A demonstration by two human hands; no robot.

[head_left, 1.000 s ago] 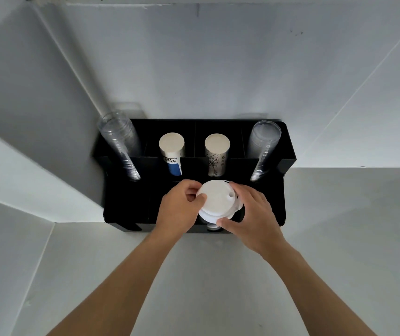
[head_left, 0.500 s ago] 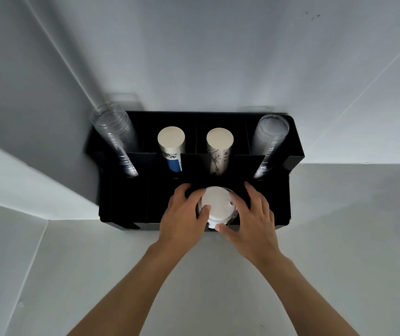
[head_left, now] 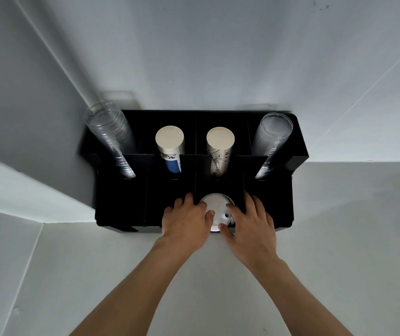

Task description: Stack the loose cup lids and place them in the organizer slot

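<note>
A stack of white cup lids (head_left: 216, 207) sits low inside a front slot of the black organizer (head_left: 121, 200), right of centre. My left hand (head_left: 184, 220) rests on the stack's left side, thumb on the top lid. My right hand (head_left: 251, 220) is on its right side, thumb and a fingertip touching the top lid near the sip hole. The other fingers of both hands lie spread over the slot's dividers. Only the top lid shows; the rest of the stack is hidden in the slot.
The organizer's back row holds two stacks of clear plastic cups (head_left: 108, 139) (head_left: 270, 141) at the ends and two stacks of paper cups (head_left: 170, 146) (head_left: 219, 149) between them. It stands on a white counter (head_left: 194, 287) against a white wall.
The lid stack has gone down from above the organizer's front edge into the slot. Both hands followed it down and their fingers spread over the slot's edges.
</note>
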